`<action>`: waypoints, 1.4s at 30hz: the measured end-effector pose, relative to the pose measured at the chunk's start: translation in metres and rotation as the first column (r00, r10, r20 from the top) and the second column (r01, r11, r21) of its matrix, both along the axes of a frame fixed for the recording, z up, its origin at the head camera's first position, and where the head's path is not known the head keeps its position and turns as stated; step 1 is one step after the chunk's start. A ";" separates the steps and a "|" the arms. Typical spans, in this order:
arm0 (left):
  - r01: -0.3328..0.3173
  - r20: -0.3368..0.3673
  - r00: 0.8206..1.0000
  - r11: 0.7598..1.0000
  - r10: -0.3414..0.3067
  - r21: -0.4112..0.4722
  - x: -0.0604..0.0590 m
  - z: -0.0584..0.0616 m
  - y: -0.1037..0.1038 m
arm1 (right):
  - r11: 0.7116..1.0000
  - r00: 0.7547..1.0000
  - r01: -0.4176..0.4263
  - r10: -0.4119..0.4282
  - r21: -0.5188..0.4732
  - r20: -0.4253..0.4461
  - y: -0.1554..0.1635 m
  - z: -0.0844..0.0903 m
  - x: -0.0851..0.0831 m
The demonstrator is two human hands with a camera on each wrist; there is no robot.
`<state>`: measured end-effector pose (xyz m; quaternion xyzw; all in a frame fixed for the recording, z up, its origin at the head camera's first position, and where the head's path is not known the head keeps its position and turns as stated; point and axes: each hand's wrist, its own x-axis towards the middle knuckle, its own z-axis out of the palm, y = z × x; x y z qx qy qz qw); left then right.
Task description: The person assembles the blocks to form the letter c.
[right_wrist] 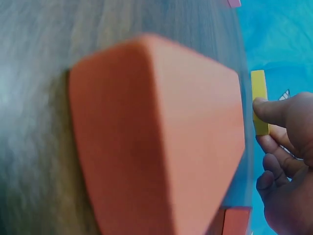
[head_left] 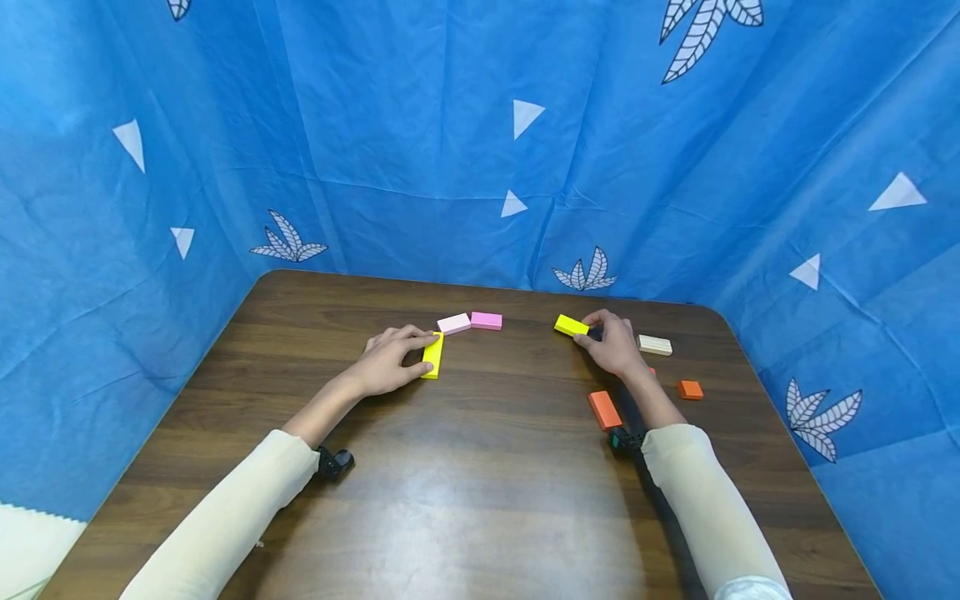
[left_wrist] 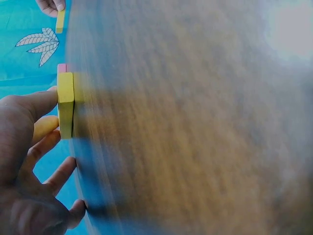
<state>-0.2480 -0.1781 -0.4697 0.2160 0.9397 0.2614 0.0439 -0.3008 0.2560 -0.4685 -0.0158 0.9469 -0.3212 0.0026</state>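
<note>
My left hand (head_left: 422, 352) grips a yellow block (head_left: 432, 356) lying on the brown table (head_left: 480, 483), with the thumb at its near end and the fingers over its far end. The left wrist view shows this yellow block (left_wrist: 65, 104) on edge between thumb and fingers (left_wrist: 46, 126). My right hand (head_left: 587, 330) pinches the right end of a second yellow block (head_left: 570, 325). In the right wrist view a fingertip (right_wrist: 264, 106) presses on that yellow block (right_wrist: 259, 95).
A light pink block (head_left: 453, 323) and a pink block (head_left: 486, 320) lie just beyond the left hand. A beige block (head_left: 655, 344) lies right of the right hand. Two orange blocks (head_left: 604, 409) (head_left: 691, 389) lie beside the right forearm. Blue cloth (head_left: 480, 150) walls the table.
</note>
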 end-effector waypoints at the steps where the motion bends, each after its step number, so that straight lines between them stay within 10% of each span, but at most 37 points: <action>1: 0.000 0.000 1.000 1.000 0.000 0.000 0.000 0.000 0.000 | 1.000 1.000 -0.001 0.001 0.000 0.002 -0.001 0.000 0.000; 42: -0.004 0.004 1.000 1.000 0.004 -0.005 0.000 0.000 0.001 | 0.998 0.997 -0.069 0.069 -0.006 -0.016 -0.049 -0.007 -0.007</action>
